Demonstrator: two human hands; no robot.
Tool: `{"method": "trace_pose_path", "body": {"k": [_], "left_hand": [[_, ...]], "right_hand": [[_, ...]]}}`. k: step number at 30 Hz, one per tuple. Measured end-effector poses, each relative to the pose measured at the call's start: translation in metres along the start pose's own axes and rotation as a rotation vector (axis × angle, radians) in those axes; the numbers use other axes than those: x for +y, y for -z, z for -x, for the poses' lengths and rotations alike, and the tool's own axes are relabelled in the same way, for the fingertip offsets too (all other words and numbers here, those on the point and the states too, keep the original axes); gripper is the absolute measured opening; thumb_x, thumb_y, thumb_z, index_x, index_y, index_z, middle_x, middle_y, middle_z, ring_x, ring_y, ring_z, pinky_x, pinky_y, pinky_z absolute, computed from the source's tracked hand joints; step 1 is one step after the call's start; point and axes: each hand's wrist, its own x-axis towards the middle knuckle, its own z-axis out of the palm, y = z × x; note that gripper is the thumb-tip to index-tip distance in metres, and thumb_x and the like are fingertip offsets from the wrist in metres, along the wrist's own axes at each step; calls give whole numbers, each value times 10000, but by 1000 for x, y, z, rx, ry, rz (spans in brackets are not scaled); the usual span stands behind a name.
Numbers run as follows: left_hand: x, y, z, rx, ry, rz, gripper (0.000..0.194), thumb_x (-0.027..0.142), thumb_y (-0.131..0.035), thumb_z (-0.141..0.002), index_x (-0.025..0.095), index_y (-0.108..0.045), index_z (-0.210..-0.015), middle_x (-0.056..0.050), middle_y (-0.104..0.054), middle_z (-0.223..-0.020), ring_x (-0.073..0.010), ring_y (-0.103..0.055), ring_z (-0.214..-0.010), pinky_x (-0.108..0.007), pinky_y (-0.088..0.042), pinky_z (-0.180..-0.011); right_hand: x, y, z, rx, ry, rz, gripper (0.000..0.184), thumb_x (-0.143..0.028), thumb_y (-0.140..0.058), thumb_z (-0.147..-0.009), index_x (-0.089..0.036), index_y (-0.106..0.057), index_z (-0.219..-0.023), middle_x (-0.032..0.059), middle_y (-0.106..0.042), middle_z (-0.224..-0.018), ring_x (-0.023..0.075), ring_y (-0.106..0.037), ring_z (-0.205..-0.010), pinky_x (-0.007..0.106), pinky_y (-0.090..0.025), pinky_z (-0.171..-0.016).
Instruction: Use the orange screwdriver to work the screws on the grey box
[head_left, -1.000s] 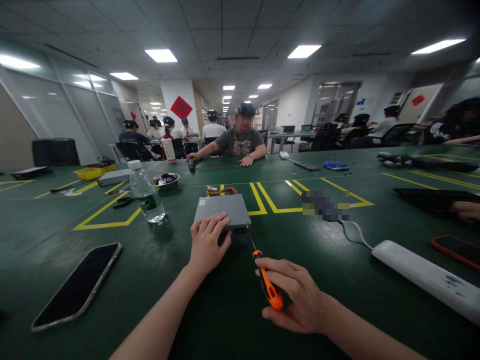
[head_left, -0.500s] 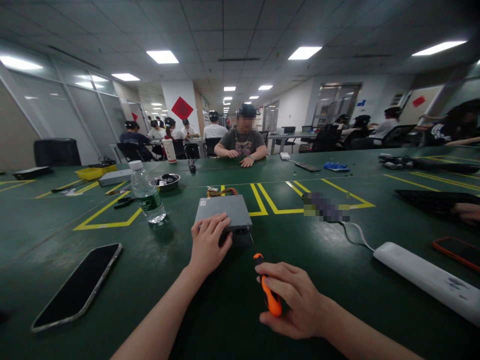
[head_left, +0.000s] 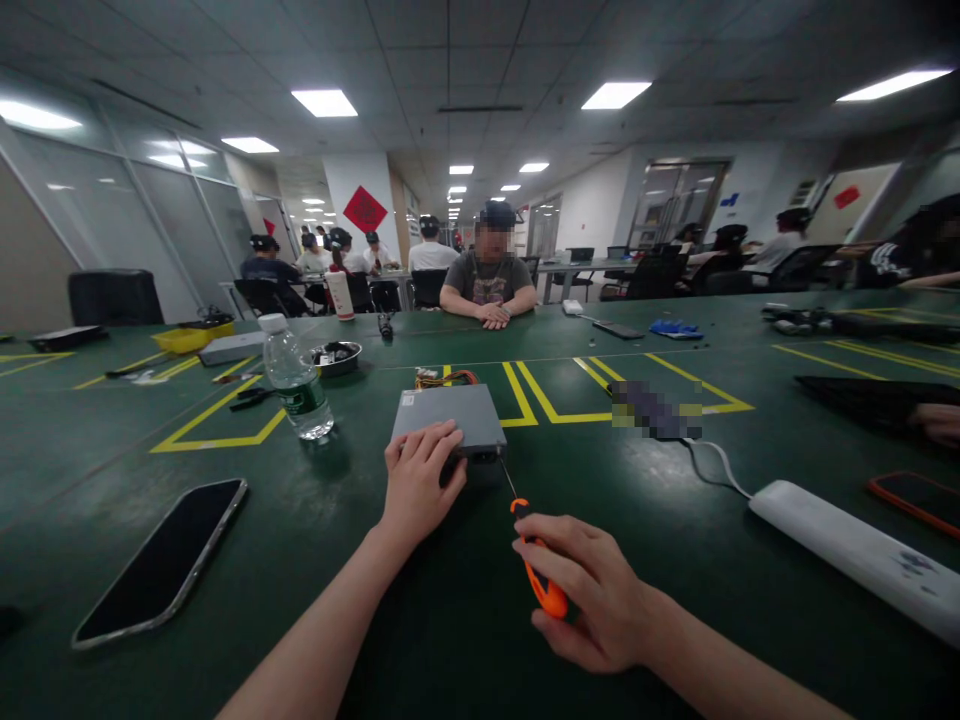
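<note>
A grey metal computer power supply [head_left: 450, 408] lies on the green table, with a bundle of coloured wires [head_left: 447, 378] behind it. My left hand [head_left: 424, 468] grips its near left part, fingers over the top and thumb against the front side. In my right hand [head_left: 600, 590] is a screwdriver [head_left: 541, 575] with an orange and black handle, held between thumb and fingers. Its thin shaft points up and away, and the tip meets the near right corner of the power supply. Whether the tip sits in a screw is too small to tell.
A water bottle [head_left: 297, 385] and a phone [head_left: 165, 560] are at left. Behind the bottle stand a metal bowl [head_left: 348, 366] and a yellow tray [head_left: 180, 340]. To the right lies a white power strip [head_left: 847, 545] with a cable. A person [head_left: 491, 275] sits opposite.
The view has shifted slightly. My right fingers and thumb have moved a little on the screwdriver handle, while my left hand keeps its hold. The person opposite has brought their hands together.
</note>
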Motion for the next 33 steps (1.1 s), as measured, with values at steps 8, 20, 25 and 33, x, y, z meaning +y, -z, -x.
{"method": "trace_pose_path", "body": {"k": [8, 20, 25, 33], "left_hand": [[0, -1, 0, -10, 10, 5, 269, 280, -513, -837, 279, -545, -1104, -20, -589, -1222, -225, -502, -1121, -420, -272, -929], [0, 1, -1, -5, 8, 4, 263, 287, -506, -842, 283, -551, -1101, -20, -592, -1219, -222, -502, -1129, -418, -276, -926], [0, 0, -1, 1, 11, 14, 268, 281, -518, -833, 286, -557, -1098, -27, -601, -1205, -227, -506, -1122, -425, -280, -926], [0, 0, 0, -1, 4, 12, 273, 274, -512, -836, 286, -554, -1106, -28, -593, -1216, -227, -500, -1127, -427, -277, -932]], "right_hand": [[0, 1, -3, 68, 25, 52, 258, -364, -435, -931, -134, -489, -1035, 144, -599, -951, 183, -608, -839, 291, -512, -665], [-3, 2, -7, 15, 37, 68, 268, -341, -398, -926, -133, -519, -1045, 149, -615, -943, 196, -622, -839, 305, -514, -650], [-2, -3, -3, 82, -25, 51, 274, -402, -475, -894, -151, -473, -1004, 123, -626, -914, 174, -633, -779, 279, -521, -631], [-4, 0, -9, -27, -19, 18, 247, -287, -370, -921, -113, -514, -1022, 160, -642, -950, 195, -637, -808, 293, -500, -622]]}}
